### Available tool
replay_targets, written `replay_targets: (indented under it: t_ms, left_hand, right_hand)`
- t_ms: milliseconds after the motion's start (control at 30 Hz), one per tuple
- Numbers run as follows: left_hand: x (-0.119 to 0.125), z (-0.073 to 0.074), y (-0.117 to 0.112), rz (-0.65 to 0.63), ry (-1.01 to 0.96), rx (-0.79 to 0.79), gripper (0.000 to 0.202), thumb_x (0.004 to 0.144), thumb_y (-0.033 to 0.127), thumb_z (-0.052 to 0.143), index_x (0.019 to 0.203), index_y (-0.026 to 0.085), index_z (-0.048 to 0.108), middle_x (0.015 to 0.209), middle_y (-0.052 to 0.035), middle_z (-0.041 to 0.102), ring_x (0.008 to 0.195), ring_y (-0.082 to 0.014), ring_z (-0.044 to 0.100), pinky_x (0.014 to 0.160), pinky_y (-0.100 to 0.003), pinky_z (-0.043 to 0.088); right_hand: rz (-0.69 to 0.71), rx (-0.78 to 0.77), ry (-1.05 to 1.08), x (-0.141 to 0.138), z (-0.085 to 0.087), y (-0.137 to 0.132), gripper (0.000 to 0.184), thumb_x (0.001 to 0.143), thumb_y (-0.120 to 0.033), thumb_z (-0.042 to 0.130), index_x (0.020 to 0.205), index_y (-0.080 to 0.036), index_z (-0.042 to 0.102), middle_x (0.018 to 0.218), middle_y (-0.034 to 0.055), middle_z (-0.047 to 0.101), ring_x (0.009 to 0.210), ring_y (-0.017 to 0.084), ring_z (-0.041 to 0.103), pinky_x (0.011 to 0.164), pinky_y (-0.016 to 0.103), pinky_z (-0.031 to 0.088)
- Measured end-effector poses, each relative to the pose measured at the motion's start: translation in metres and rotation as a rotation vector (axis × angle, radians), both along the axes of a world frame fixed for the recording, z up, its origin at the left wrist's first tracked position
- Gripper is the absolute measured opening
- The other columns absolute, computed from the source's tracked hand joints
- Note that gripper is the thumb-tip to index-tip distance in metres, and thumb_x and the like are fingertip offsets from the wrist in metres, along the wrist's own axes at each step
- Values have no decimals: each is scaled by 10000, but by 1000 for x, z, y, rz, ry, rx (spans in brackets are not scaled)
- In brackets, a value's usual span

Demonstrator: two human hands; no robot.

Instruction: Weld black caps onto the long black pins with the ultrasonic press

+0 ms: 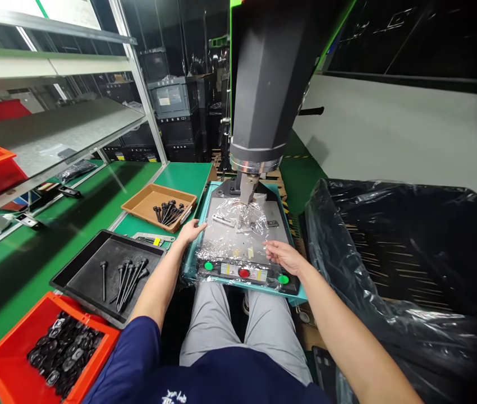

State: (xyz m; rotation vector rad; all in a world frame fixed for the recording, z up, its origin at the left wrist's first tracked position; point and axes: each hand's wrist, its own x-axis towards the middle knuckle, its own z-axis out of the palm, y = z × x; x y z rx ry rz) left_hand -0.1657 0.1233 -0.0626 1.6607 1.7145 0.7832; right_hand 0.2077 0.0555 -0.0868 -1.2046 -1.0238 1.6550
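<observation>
In front of me stands a machine bed (225,247) with a metal plate and clear, crinkled plastic film (213,244) over it. A grey metal tool tip (247,188) under the dark machine head points down at the film. My left hand (190,231) is at the bed's left edge, thumb and fingers apart, apparently holding nothing. Over the plate's right side, my right hand (284,256) has its fingertips pinched together; what is between them is too small to make out. Two green buttons and a red button (244,273) line the bed's front.
Left on the green bench are a brown tray (141,199) and a black tray (82,266), both with black bolt-like parts, and an orange bin (11,348) of small black parts. A large box lined with black plastic (326,235) stands right. The machine head (259,84) hangs overhead.
</observation>
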Motion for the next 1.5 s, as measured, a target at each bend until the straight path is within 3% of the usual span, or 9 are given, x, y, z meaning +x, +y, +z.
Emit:
replay_targets:
  t_ms: [167, 300, 400, 600, 867, 1100, 1300, 1400, 1500]
  left_hand:
    - [-10, -2, -10, -94, -54, -41, 460, 757, 564, 643, 850, 117, 693, 829, -87, 709, 798, -217, 638, 763, -313, 487]
    - [-9, -7, -16, -113, -87, -32, 427, 714, 463, 706, 991, 139, 682, 922, -74, 701, 873, -197, 635, 815, -294, 477]
    - [-6, -9, -24, -146, -97, -54, 398, 677, 462, 738, 901, 138, 681, 780, -34, 659, 774, -178, 612, 765, -290, 475]
    - [-5, -11, -62, -269, -231, -164, 473, 685, 603, 711, 704, 144, 603, 611, 24, 546, 576, -110, 505, 593, -251, 436]
    - [-2, -13, -97, -268, -261, -379, 411, 632, 515, 787, 670, 156, 591, 528, 42, 493, 456, -86, 443, 472, -237, 395]
    - [18, -7, -82, -145, 147, -360, 243, 726, 375, 739, 690, 158, 633, 587, -8, 596, 547, -134, 560, 560, -255, 460]
    - [33, -7, -89, -28, 417, -251, 265, 767, 384, 713, 947, 191, 682, 982, -95, 722, 981, -254, 651, 808, -318, 482]
    - [35, -5, -97, -36, 575, -212, 362, 834, 445, 638, 1114, 215, 645, 1096, -97, 707, 1046, -255, 645, 833, -319, 485]
    - [37, -2, -103, -69, 676, -162, 374, 879, 428, 574, 1169, 198, 627, 1133, -123, 676, 1045, -266, 646, 833, -337, 492]
  right_hand:
    - [-66, 48, 59, 4, 3, -14, 522, 521, -511, 923, 740, -176, 587, 612, -44, 513, 550, 93, 506, 465, 188, 362]
    - [-123, 53, 51, 5, 4, -27, 546, 504, -513, 923, 742, -180, 562, 643, -29, 536, 541, 98, 493, 426, 180, 297]
    - [-174, 51, 34, 6, 3, -44, 562, 494, -526, 919, 758, -181, 563, 688, -5, 581, 536, 94, 478, 411, 176, 264]
    - [-317, -26, -23, 21, -14, -110, 512, 536, -495, 909, 807, -184, 607, 677, -11, 573, 547, 90, 466, 421, 167, 281]
    - [-388, -162, 44, 26, -44, -183, 457, 558, -442, 910, 852, -209, 650, 686, -25, 539, 542, 85, 471, 405, 161, 295]
    - [-481, -100, -163, 9, -75, -162, 515, 504, -540, 850, 805, -196, 614, 623, -21, 536, 493, 115, 472, 404, 220, 331]
    - [-548, -72, -330, 14, -100, -135, 628, 458, -587, 815, 881, -174, 605, 749, 46, 648, 666, 211, 622, 634, 343, 514]
    - [-586, -5, -489, 25, -95, -121, 638, 515, -578, 803, 970, -169, 624, 953, 128, 691, 886, 290, 665, 819, 433, 529]
    - [-560, 258, -681, 29, -66, -88, 551, 688, -594, 698, 1038, -170, 646, 1069, 159, 681, 988, 305, 654, 899, 475, 516]
